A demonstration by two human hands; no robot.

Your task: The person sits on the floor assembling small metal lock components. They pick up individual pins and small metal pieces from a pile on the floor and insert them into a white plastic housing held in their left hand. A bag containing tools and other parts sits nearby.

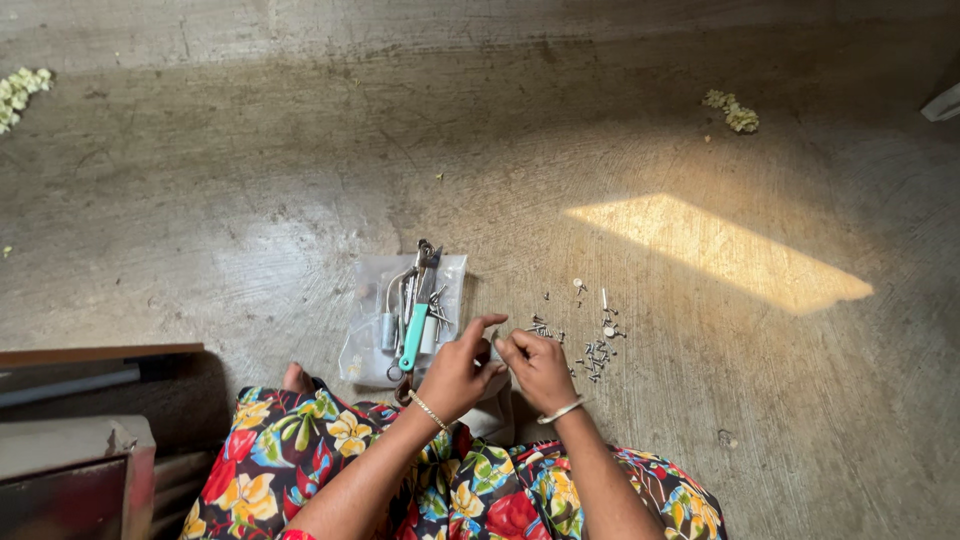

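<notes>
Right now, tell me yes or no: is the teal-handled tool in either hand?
No: the teal-handled tool lies on the clear plastic bag, apart from both hands.

Both your forearms reach forward from the bottom edge and angle inward until the hands almost meet. Your left hand point(458, 370) shows its back, wrist bent slightly, index finger raised and curled forward, the other fingers bunched toward the thumb. Your right hand point(541, 368) sits just beside it, knuckles up, fingers curled inward toward the left fingertips.
</notes>
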